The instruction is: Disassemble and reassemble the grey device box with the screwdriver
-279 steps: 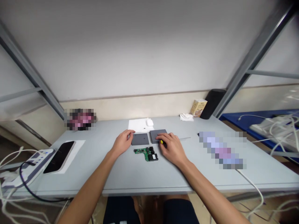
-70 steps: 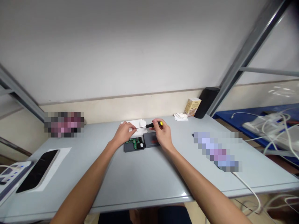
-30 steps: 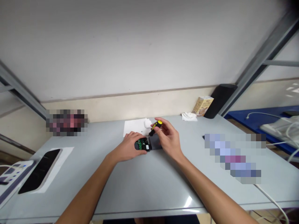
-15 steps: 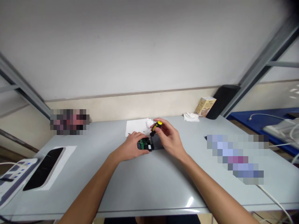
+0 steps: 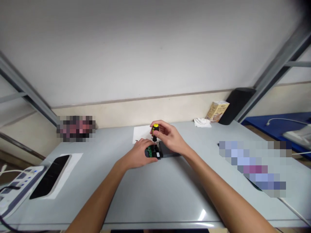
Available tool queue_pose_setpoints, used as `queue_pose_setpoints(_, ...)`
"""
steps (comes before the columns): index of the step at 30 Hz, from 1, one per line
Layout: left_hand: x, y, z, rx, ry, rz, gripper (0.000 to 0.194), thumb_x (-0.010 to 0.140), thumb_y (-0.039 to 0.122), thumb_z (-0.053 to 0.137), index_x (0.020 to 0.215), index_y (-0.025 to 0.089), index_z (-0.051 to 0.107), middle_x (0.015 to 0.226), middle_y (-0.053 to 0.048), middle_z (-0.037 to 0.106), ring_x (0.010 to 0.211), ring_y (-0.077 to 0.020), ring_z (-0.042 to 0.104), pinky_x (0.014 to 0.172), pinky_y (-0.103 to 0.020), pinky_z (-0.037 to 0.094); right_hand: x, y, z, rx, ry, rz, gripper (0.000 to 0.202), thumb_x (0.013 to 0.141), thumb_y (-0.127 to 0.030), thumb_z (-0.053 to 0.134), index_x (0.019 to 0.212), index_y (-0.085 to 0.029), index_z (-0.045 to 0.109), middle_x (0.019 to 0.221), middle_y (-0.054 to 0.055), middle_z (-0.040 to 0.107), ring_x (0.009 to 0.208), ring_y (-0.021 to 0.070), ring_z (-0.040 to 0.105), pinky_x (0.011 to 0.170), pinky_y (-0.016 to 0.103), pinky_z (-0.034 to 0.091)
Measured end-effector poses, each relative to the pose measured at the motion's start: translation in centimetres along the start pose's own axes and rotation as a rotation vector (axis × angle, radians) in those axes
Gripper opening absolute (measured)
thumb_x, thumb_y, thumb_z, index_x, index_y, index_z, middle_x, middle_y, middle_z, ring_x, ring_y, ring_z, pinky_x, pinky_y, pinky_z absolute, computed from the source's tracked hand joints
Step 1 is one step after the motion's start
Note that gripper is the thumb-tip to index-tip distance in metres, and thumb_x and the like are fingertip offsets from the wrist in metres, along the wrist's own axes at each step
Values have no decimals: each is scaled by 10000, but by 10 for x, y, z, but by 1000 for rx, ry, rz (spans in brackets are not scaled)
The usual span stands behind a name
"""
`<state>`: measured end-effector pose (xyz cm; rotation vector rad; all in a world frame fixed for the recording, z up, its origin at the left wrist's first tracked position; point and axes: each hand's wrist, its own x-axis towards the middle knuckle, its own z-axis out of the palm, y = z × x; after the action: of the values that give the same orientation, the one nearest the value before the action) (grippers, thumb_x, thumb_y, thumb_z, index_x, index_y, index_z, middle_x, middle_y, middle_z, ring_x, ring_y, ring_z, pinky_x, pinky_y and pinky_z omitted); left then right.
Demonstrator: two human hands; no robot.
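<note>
My left hand grips the left end of a small black device whose green circuit board is exposed. My right hand holds a yellow and black screwdriver nearly upright, its tip down in the open part of the device. A dark grey flat casing lies to the right of the board, partly under my right hand. Behind my hands is a white paper sheet, partly covered by them.
A black phone on white paper and a power strip are at the left. At the back right stand a yellow carton, a black cylinder and a crumpled tissue. A blurred-out object lies at the right.
My right hand has moved slightly left and turned the screwdriver from tilted to nearly upright over the device. More of the grey casing shows. The view has shifted slightly.
</note>
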<state>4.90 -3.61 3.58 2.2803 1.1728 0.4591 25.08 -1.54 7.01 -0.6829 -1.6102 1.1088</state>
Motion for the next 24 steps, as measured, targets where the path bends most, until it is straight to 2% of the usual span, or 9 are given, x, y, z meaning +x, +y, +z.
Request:
queue_pose_setpoints(4, 0, 0, 1, 3, 8, 12, 481, 834, 431, 805, 1269, 296, 650, 1333, -64, 650, 1289, -320, 534, 1147, -523, 406, -7, 1, -3, 113, -25, -10, 245, 938, -431, 699, 1082, -244, 633, 990, 42, 680, 939, 192, 666, 865, 370, 536)
queue_pose_setpoints(7, 0, 0, 1, 11, 12, -3, 482, 832, 447, 810, 1263, 296, 658, 1359, -66, 637, 1301, -328, 526, 1149, -525, 401, -7, 3, -3, 207, -75, 0, 268, 966, -460, 667, 1105, -244, 590, 911, 31, 686, 870, 180, 668, 820, 361, 533)
queue_pose_setpoints(12, 0, -2, 2, 6, 22, 8, 521, 823, 435, 819, 1291, 285, 645, 1357, -70, 645, 1291, -324, 527, 1137, -509, 421, -6, 6, -1, 202, 12, -29, 304, 939, -487, 703, 1076, -244, 583, 856, -3, 640, 772, 152, 651, 758, 326, 519)
queue_pose_setpoints(16, 0, -2, 2, 20, 29, 3, 514, 824, 439, 807, 1290, 289, 652, 1340, -69, 654, 1266, -329, 544, 1125, -525, 434, -8, 4, 1, 214, 27, -16, 320, 907, -489, 741, 1052, -243, 597, 863, -5, 630, 764, 153, 659, 757, 331, 534)
queue_pose_setpoints(24, 0, -1, 3, 30, 41, 21, 494, 840, 460, 789, 1290, 321, 640, 1373, -70, 639, 1271, -350, 560, 1129, -570, 431, -11, -5, 5, 240, -113, 27, 270, 927, -471, 720, 1043, -245, 628, 859, 17, 645, 775, 163, 623, 723, 330, 515)
